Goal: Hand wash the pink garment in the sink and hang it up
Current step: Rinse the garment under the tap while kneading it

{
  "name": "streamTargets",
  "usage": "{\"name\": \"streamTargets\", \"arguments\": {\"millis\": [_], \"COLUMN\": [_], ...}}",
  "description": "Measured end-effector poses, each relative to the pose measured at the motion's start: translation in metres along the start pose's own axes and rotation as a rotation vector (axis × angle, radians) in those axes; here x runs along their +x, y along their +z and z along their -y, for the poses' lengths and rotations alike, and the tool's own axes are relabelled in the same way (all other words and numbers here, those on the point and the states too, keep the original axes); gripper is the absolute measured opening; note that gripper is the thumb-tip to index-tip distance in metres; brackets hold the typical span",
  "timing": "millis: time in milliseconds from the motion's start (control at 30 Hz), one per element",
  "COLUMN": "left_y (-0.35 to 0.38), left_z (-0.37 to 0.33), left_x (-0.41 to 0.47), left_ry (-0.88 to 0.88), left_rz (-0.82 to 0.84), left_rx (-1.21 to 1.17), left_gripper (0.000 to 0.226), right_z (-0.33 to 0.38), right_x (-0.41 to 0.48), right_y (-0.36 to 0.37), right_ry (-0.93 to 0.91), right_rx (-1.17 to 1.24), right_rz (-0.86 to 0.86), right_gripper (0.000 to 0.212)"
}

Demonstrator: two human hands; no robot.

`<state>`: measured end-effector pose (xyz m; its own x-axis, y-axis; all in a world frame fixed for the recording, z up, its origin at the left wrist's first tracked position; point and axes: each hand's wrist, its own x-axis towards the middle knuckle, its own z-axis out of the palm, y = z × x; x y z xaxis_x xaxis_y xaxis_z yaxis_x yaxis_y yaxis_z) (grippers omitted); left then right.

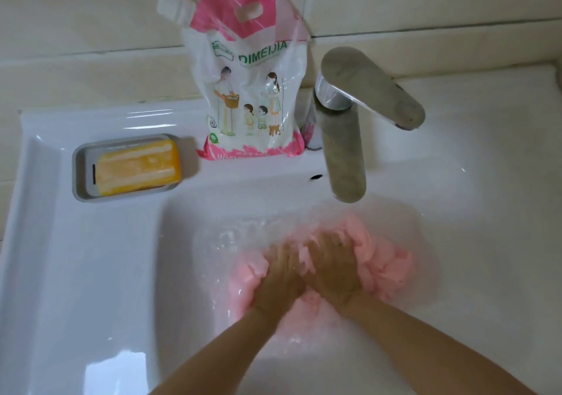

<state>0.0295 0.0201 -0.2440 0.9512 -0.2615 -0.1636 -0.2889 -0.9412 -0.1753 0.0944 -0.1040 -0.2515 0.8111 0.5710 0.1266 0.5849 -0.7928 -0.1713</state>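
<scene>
With my left hand (pixel 281 276) and right hand (pixel 333 268) both gripping the garment (pixel 387 262) in the sink (pixel 91 273), I should rub fold against fold, firmly.

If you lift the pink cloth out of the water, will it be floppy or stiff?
Probably floppy: the pink garment bunches into soft folds where the left hand and right hand grip it. Likely heavy for its size and drippy, since it lies soaked in water in the sink.

Detergent pouch (pixel 249 90), faucet (pixel 346 139), yellow soap (pixel 138 168) — grey dish (pixel 78 169)
</scene>
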Motion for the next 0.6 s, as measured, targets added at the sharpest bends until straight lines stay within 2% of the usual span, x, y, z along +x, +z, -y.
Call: {"name": "streamTargets", "arguments": {"millis": [67,100,133,200,233,267,300,333,367,400,433,467,500,533,567,600], "left_y": [0.004,-0.004,-0.014,-0.036,-0.047,-0.057,-0.06,-0.06,-0.061,-0.062,-0.061,-0.053,-0.049,-0.043,-0.036,-0.028], "left_z": [0.005,0.008,0.014,0.027,0.033,0.041,0.046,0.051,0.056,0.058,0.059,0.055,0.049,0.04,0.031,0.023], "left_x": [0.007,0.012,0.016,0.015,0.019,0.021,0.021,0.02,0.016,0.008,0.0,-0.011,-0.02,-0.03,-0.038,-0.043], "left_ry": [-0.029,-0.047,-0.061,-0.1,-0.207,-0.292,-0.383,-0.441,-0.454,-0.421,-0.359,-0.297,-0.234,-0.193,-0.17,-0.175], "left_rz": [0.0,0.003,0.073,0.1,0.18,0.257,0.306,0.29,0.231,0.15,0.023,-0.11,-0.216,-0.23,-0.178,-0.126], "left_rx": [0.03,-0.048,-0.156,-0.445,-0.625,-0.776,-0.978,-1.147,-1.23,-1.198,-1.097,-0.928,-0.744,-0.607,-0.526,-0.481], "left_gripper": [0.047,0.044,0.041,0.033,0.023,0.021,0.016,0.012,0.018,0.032,0.047,0.056,0.061,0.067,0.076,0.089], "right_z": [-0.002,0.002,0.002,0.007,0.009,0.009,0.006,0.001,-0.002,-0.002,-0.003,-0.004,-0.003,-0.006,-0.007,-0.01], "right_x": [0.012,0.018,0.025,0.038,0.042,0.048,0.054,0.058,0.059,0.054,0.041,0.03,0.015,0.005,-0.005,-0.009], "right_y": [0.002,-0.004,-0.007,-0.018,-0.028,-0.038,-0.044,-0.046,-0.055,-0.065,-0.074,-0.082,-0.09,-0.088,-0.084,-0.077], "right_ry": [0.019,0.082,0.131,0.292,0.354,0.401,0.39,0.397,0.513,0.606,0.599,0.498,0.321,0.152,0.064,0.065], "right_rx": [0.07,0.121,0.184,0.284,0.402,0.596,0.912,1.109,1.071,0.973,0.827,0.679,0.497,0.327,0.224,0.174], "right_rz": [-0.024,0.015,0.037,0.121,0.226,0.412,0.629,0.72,0.677,0.476,0.316,0.238,0.225,0.243,0.298,0.367], "right_gripper": [0.02,0.022,0.026,0.029,0.023,0.014,0.022,0.025,0.018,0.015,0.021,0.033,0.044,0.052,0.057,0.061]}}
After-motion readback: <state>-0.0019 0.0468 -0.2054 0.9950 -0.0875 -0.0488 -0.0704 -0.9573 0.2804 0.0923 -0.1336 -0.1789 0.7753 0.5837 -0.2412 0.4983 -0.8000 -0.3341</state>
